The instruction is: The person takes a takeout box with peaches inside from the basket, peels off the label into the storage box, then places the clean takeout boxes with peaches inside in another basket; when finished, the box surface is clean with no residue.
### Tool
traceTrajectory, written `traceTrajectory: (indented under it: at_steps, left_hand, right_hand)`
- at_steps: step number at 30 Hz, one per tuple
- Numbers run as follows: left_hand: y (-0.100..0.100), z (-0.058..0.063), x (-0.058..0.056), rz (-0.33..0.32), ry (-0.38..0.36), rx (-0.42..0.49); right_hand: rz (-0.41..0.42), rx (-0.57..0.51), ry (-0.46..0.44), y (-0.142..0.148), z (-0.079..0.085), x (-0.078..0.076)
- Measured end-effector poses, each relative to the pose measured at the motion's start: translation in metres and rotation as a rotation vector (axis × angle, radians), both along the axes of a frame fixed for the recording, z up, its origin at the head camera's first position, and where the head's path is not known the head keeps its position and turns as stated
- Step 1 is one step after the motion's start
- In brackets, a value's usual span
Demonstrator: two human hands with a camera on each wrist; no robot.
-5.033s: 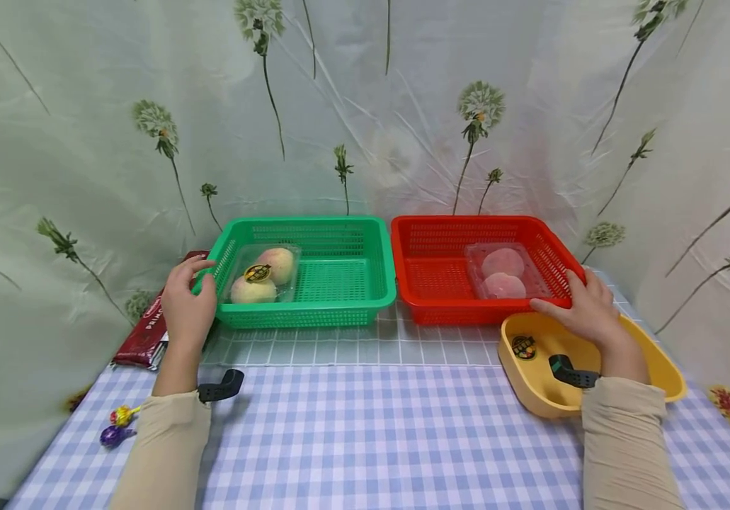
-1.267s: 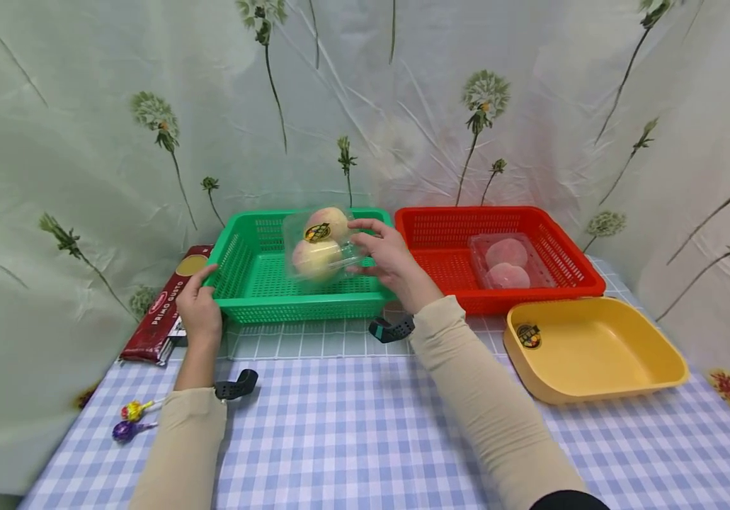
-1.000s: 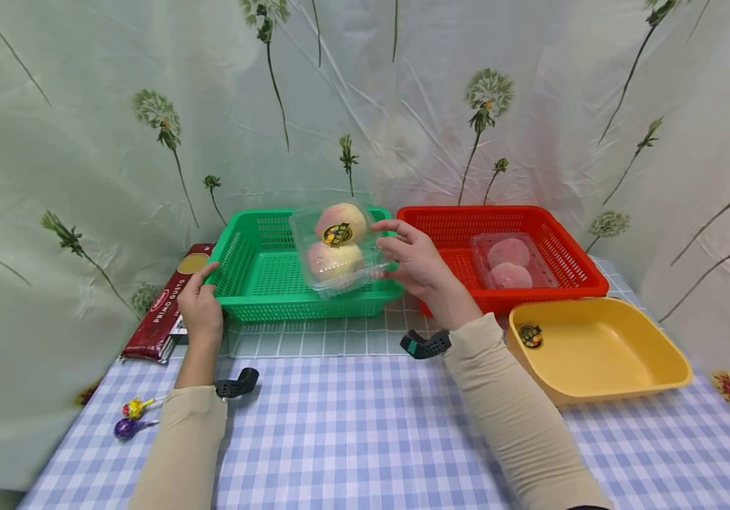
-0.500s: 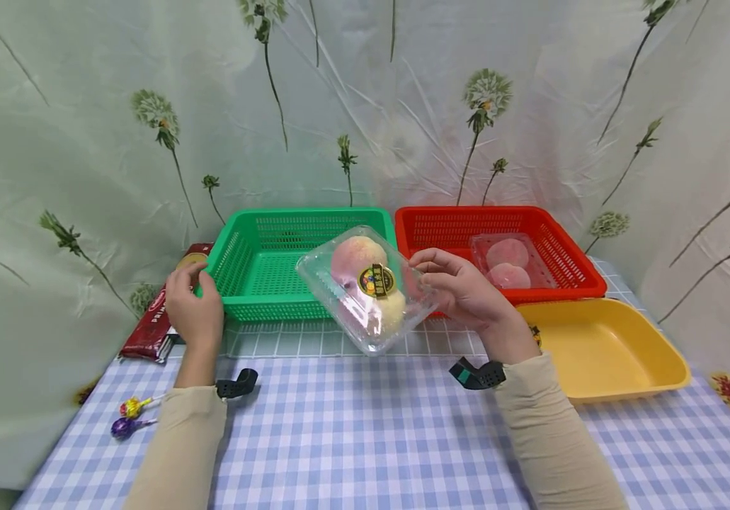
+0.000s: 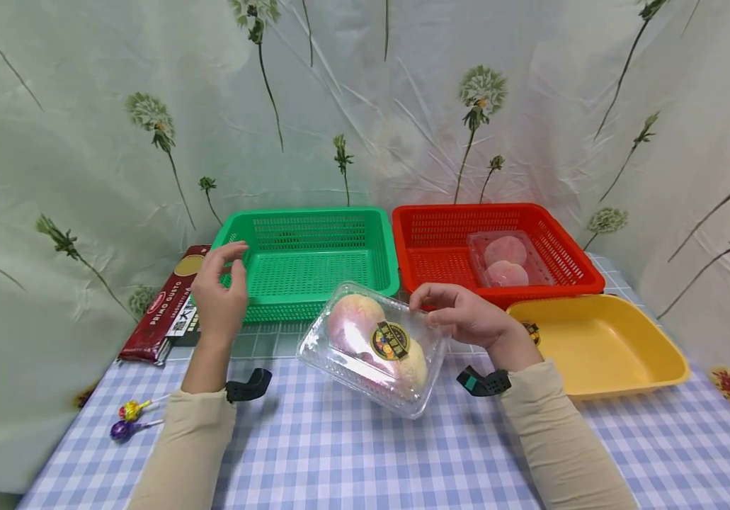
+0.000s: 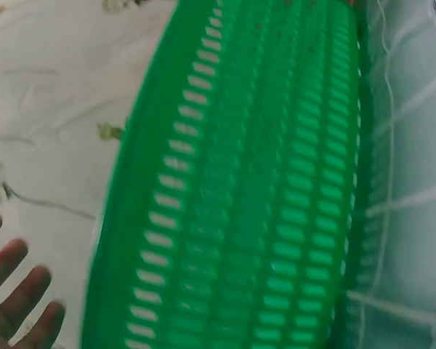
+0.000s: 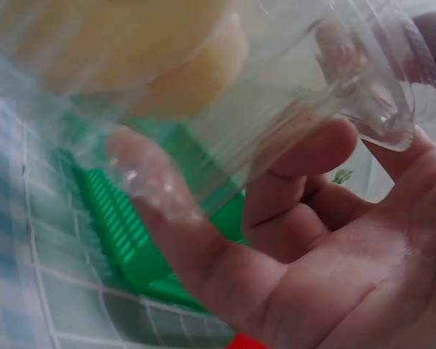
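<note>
My right hand (image 5: 466, 315) grips the edge of a clear plastic fruit box (image 5: 374, 350). Two peaches (image 5: 355, 319) and a round black-and-gold label (image 5: 390, 341) show through the lid. The box is tilted, raised in front of the green basket (image 5: 314, 309). In the right wrist view, thumb and fingers (image 7: 305, 149) curl round the clear plastic rim. My left hand (image 5: 219, 301) hovers at the green basket's near left corner, fingers loosely bent and holding nothing. In the left wrist view, its spread fingers (image 6: 18, 298) stand apart from the basket wall.
A red basket (image 5: 447, 294) holds another clear box with two pink peaches (image 5: 506, 250). A yellow tub (image 5: 600, 347) stands before it. On the left lie a dark red packet (image 5: 163, 304) and two lollipops (image 5: 124, 429). A floral curtain (image 5: 365, 99) hangs behind.
My right hand left the red basket's rim, lifted the fruit box from the green basket, and carried it right and nearer, turning it. My left hand released the green basket's rim and shifted right.
</note>
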State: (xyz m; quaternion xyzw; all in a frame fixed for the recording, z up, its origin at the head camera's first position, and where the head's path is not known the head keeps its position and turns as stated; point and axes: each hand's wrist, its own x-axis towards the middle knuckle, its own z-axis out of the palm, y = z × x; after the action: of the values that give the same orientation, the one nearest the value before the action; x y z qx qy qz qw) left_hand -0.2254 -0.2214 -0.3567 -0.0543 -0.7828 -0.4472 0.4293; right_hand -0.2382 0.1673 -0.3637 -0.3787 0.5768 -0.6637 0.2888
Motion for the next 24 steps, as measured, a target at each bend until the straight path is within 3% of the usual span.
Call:
traceTrajectory:
  at_steps: [5,8,12,15,19,24]
  left_hand:
    - [0.016,0.007,0.007,-0.134,-0.050,-0.085]
    - [0.026,0.010,0.012,-0.224,-0.124,-0.115]
    - [0.036,0.011,0.017,-0.390,-0.230,-0.140]
    - [0.043,0.008,0.019,-0.510,-0.315,-0.153]
    - [0.053,0.005,0.021,-0.618,-0.410,-0.227]
    - [0.062,0.001,0.022,-0.767,-0.484,-0.364]
  right_hand:
    - [0.034,0.055,-0.031,0.000,-0.010,-0.005]
    - [0.047,0.075,-0.042,0.000,-0.016,-0.008]
    - [0.038,0.118,-0.054,0.002,-0.024,-0.011]
    - [-0.014,0.183,-0.069,0.005,-0.029,-0.011]
    - [-0.132,0.311,-0.064,0.008,-0.030,-0.009]
    - [-0.263,0.515,0.105,0.007,-0.022,-0.008]
